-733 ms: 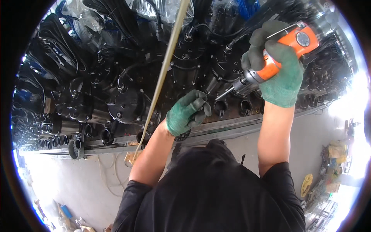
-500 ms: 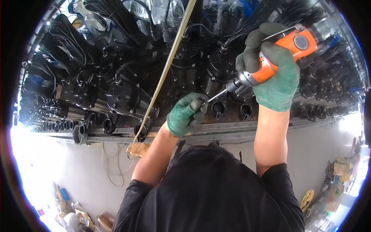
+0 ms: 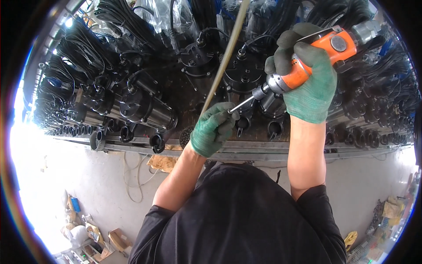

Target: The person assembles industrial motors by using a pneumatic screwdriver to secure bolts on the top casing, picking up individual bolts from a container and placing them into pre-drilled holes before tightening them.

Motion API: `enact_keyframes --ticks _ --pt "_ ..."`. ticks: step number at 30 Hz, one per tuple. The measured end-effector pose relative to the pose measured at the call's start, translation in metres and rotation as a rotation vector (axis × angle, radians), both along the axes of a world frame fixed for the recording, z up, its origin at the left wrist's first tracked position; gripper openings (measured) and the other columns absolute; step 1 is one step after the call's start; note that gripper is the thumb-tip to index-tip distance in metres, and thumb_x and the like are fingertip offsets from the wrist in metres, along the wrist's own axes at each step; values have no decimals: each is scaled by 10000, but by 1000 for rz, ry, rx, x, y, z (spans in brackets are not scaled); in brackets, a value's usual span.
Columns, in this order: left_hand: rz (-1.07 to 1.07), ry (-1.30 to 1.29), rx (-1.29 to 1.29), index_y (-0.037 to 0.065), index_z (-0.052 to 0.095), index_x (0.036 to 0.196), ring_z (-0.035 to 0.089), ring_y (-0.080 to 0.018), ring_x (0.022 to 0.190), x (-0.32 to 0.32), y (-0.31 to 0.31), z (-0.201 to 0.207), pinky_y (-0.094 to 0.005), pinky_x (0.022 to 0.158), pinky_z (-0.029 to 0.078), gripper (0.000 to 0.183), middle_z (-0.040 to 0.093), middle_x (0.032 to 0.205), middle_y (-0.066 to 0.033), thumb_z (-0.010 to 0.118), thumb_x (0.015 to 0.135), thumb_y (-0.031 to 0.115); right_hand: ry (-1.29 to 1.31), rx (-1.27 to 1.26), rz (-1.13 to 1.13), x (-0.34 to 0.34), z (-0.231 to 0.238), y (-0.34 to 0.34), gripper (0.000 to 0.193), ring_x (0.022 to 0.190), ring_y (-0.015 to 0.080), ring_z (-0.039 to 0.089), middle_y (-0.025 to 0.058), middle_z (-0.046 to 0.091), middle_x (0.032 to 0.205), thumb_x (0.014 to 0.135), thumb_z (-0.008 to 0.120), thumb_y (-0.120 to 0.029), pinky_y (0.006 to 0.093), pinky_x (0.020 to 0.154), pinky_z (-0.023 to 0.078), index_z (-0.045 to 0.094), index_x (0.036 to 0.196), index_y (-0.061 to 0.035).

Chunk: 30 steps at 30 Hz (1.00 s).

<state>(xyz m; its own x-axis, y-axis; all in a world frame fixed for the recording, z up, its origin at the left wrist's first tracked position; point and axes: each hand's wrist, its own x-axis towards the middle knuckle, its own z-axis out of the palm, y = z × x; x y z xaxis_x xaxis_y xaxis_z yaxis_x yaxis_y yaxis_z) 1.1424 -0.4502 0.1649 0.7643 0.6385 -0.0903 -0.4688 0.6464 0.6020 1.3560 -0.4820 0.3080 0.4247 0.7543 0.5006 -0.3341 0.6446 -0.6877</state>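
Note:
My right hand (image 3: 310, 79), in a green glove with dark grey fingers, is wrapped round an orange air screwdriver (image 3: 336, 46). Its thin bit (image 3: 243, 104) slants down and left to the fingers of my left hand (image 3: 213, 130). That hand, gloved alike, is closed in a pinch at the bit's tip; whatever small piece it holds there is too small to make out. Just beyond the bit stands a black submersible pump (image 3: 244, 75) with bolts on its round top. Another black pump (image 3: 193, 59) is farther back, left of the pale hose (image 3: 229, 48).
Rows of similar pumps (image 3: 147, 105) line the bench on both sides, with bundled black cables (image 3: 127, 22) behind. A metal rail (image 3: 263, 155) forms the near edge. Brown paper (image 3: 163, 163) and a loose hose loop (image 3: 132, 193) lie low on the left, cardboard pieces (image 3: 118, 242) beyond.
The view has shifted left along the bench. The hose now runs farther right, down to behind my left hand. Both hands stay joined at the bit, with the screwdriver still in my right.

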Motion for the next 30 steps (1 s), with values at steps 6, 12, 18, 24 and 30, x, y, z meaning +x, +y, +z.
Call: enact_keyframes --ticks 6,12,18,24,30 --pt "-46 -99 18 17 603 1209 387 -30 586 -3 5 -2 -165 438 302 241 620 998 -49 639 1014 154 -5 17 20 -2 -6 6 314 596 183 614 157 713 965 865 619 -84 423 614 571 662 1169 -18" --pt "133 -57 186 30 638 1245 396 -47 576 -5 0 -10 -180 460 334 229 672 1097 -105 625 1022 80 -44 13 -1 -9 -5 11 315 590 188 624 155 713 957 863 622 -81 419 600 583 660 1169 -15" --pt "249 69 322 -28 629 1263 377 -40 506 1 3 -9 -195 462 336 265 691 915 -56 629 1032 103 -143 15 -1 -17 5 11 329 588 190 627 194 692 925 858 613 -72 411 584 583 644 1179 -2" --pt "316 200 404 4 659 1240 443 -29 561 21 14 14 -189 488 366 227 728 884 -68 623 1034 92 -213 142 18 -15 19 25 308 586 192 642 209 690 908 878 598 -40 394 569 600 632 1180 12" --pt "335 580 896 -4 682 1233 574 -74 696 53 70 26 -224 624 480 236 723 923 -40 648 1016 84 -140 115 89 7 29 64 251 570 204 664 152 723 882 838 721 27 315 498 545 638 1073 3"
